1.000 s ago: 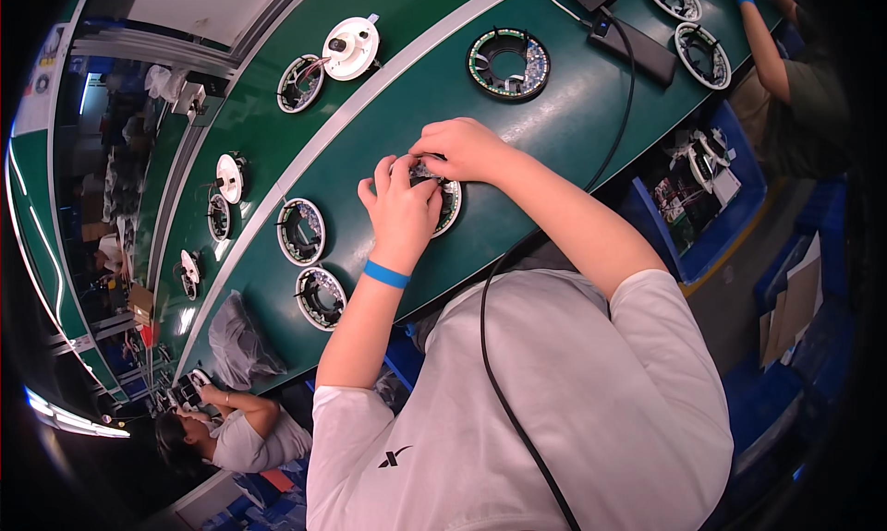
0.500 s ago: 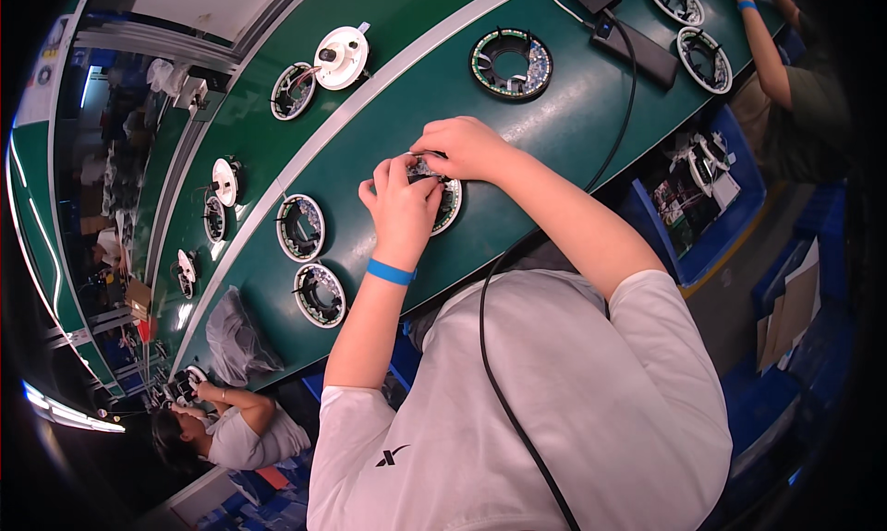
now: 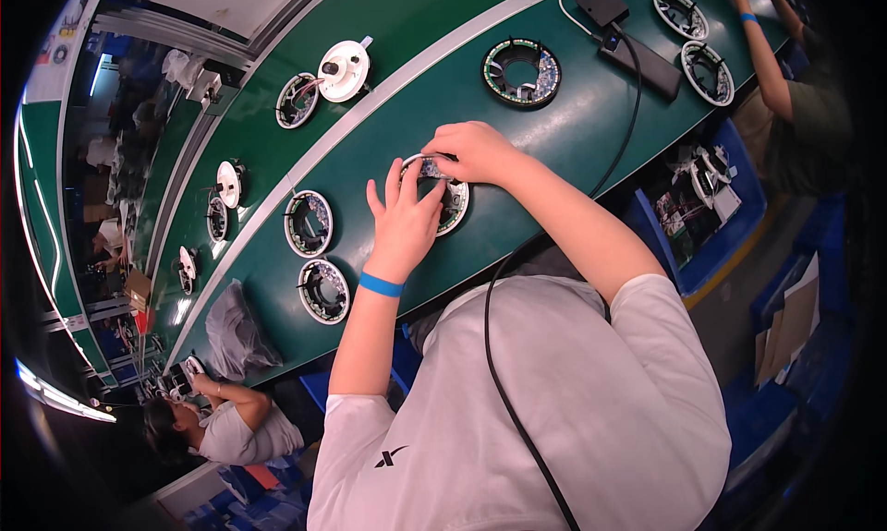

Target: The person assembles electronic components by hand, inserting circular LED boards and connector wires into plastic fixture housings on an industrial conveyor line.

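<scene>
Barely shifting since a moment ago, both hands are working the ring-shaped assembly (image 3: 451,199) near the green bench's front edge, left hand (image 3: 404,222) spreading fingers on its near-left rim, right hand (image 3: 473,152) pinching its far rim.

Bright, even overhead light on the curved green desk (image 3: 388,152); fisheye bending strong, corners black, far left dim.
</scene>
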`<state>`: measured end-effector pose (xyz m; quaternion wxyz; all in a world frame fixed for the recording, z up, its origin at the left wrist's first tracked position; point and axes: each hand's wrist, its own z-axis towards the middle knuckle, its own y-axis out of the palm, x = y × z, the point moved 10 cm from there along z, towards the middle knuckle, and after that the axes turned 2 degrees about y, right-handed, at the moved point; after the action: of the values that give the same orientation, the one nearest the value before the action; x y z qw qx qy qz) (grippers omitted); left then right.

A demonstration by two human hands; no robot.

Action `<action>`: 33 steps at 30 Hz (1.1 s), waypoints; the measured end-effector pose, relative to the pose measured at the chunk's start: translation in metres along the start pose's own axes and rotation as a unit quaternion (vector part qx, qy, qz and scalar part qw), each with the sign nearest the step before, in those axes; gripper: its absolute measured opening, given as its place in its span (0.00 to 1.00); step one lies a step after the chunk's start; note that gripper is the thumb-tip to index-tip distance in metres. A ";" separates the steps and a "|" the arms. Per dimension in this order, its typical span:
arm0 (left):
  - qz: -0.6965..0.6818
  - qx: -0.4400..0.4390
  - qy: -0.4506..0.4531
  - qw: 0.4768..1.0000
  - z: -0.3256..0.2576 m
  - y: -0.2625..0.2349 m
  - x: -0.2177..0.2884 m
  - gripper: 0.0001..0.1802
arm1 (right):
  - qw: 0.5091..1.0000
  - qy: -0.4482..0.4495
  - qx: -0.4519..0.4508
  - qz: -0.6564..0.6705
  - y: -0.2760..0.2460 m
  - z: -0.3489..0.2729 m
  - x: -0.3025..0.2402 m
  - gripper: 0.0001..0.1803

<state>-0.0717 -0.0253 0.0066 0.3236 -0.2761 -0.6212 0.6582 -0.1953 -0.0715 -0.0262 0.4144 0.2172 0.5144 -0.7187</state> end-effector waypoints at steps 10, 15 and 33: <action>-0.068 0.153 0.018 0.986 0.030 -0.021 -0.005 0.11 | 1.000 -0.009 0.013 -0.016 -0.005 -0.003 0.002 0.08; -0.031 0.117 0.052 0.991 0.034 -0.013 -0.009 0.11 | 1.000 -0.012 0.013 -0.001 0.005 -0.002 0.004 0.12; 0.022 0.110 0.206 0.972 0.046 -0.013 0.021 0.11 | 0.467 0.414 0.726 0.287 -0.245 -0.489 0.213 0.06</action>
<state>-0.1194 -0.0386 0.0240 0.4584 -0.3824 -0.4585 0.6584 -0.5716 0.3301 -0.2309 0.0289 0.8480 -0.1724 -0.5003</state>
